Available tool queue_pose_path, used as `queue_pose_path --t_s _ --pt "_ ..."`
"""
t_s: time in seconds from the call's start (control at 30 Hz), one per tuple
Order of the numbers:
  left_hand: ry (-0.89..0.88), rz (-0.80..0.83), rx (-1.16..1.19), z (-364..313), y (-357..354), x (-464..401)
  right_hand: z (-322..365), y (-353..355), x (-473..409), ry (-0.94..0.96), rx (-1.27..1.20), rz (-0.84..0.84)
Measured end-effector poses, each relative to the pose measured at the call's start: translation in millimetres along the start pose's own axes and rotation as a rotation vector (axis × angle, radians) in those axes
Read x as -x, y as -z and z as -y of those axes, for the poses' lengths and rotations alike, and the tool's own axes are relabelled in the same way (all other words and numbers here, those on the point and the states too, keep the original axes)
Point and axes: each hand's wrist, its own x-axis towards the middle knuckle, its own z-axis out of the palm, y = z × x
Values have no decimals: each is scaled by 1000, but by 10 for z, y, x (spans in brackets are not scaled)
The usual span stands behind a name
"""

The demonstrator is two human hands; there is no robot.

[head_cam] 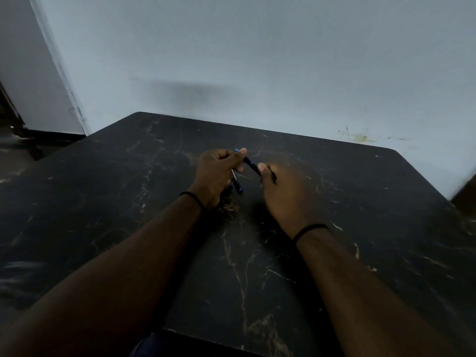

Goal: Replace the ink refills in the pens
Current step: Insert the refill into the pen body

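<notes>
Both hands meet above the middle of the dark marble table (257,266). My left hand (216,173) is closed around black pens with blue ends. One black pen (250,163) runs from a blue tip under my left thumb down-right to my right hand (286,191), whose fingers pinch its other end. A second black pen (237,184) hangs down from my left palm, its blue end pointing at the table. A thin dark piece shows at my right fingers, too small to name. Both wrists wear a black band.
A pale wall (257,60) rises right behind the table's far edge, with a stained patch low on the right. A darker floor and doorway show at far left (15,140). The table's near edge sits close to my body.
</notes>
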Motion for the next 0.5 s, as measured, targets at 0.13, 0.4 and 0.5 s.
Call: queue_pose_path --t_s 0.13,0.4,0.5 --pt "-7 1 -4 -5 -2 7 20 -1 17 -26 -126 -61" --pt "5 -2 -4 -8 6 4 -22 -1 14 20 -4 -68" --pt "8 3 1 -10 4 9 -4 -3 4 1 -21 -37"
